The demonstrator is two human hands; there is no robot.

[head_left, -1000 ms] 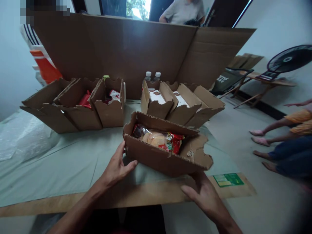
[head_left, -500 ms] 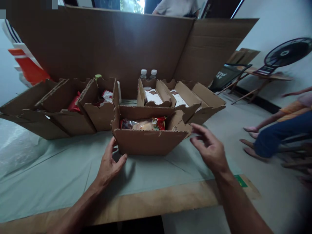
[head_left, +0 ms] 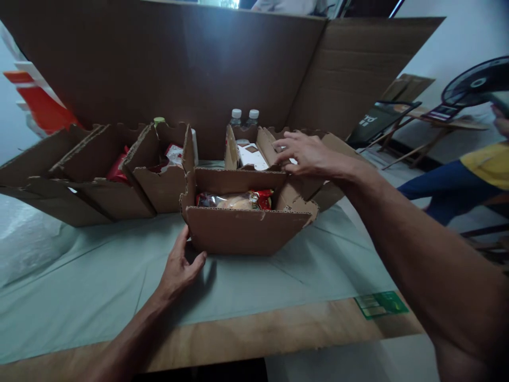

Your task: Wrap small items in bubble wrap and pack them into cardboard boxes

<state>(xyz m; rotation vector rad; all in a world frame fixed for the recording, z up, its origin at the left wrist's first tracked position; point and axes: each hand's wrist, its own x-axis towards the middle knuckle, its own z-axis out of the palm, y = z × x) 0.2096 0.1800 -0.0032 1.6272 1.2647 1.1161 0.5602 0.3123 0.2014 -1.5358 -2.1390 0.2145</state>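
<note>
A cardboard bin (head_left: 246, 233) stands on the cloth-covered table, with a clear and red food packet (head_left: 238, 200) lying inside. At the bin's lower left corner rests my left hand (head_left: 181, 268), thumb and fingers apart. My right hand (head_left: 304, 154) reaches over the bins behind, fingers apart and slightly curled above a bin that holds something white. Whether its fingertips touch anything there I cannot tell. Just left of it, another bin holds a white box (head_left: 252, 156) with a brown mark.
More cardboard bins (head_left: 95, 196) stand at left, with red packets inside. Two capped bottles (head_left: 253, 118) stand before a tall cardboard screen (head_left: 178, 63). A green card (head_left: 382, 304) lies at the table's wooden edge. A black fan (head_left: 477, 82) and a seated person are at right.
My right hand has left the front bin's right side and moved forward over the bins behind. My left hand stays by the front bin. The view has tilted slightly down.
</note>
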